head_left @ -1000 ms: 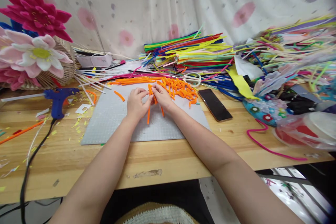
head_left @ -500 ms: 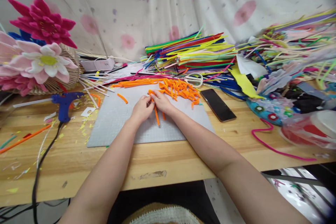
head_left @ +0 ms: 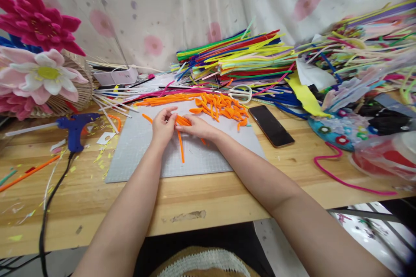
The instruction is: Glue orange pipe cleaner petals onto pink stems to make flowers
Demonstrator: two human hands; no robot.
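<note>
At the far left, a pink flower (head_left: 42,21) and a white flower (head_left: 48,73) stand crowded together. In front of them a glue gun (head_left: 75,132) lies on the table (head_left: 97,212), its cord (head_left: 48,212) trailing over the near edge; a snag on that cord could drag the gun down. Beside it, yellow scraps (head_left: 100,160) are strewn about and could cling to fuzzy strips.

On the grey mat (head_left: 130,160), 1 loose orange strip (head_left: 147,118) lies just beyond the left hand (head_left: 163,127). That hand's thumb and fingertips curl close together at the left end of an orange piece (head_left: 182,120); whether they pinch it, I cannot tell. The piece sits between the 2 hands, over the middle of the mat, with 1 strand (head_left: 181,147) hanging toward the person. The right hand (head_left: 196,127) pinches it between thumb and fingers. A slack pinch could let the strands slip apart, and a hard pull could kink them.

Just past the right hand, the orange pile (head_left: 224,108) lies near enough for a wrist to scatter it. Scissors (head_left: 242,94) rest behind the pile, and a phone (head_left: 272,125) lies to their right, where an elbow could nudge it.
</note>
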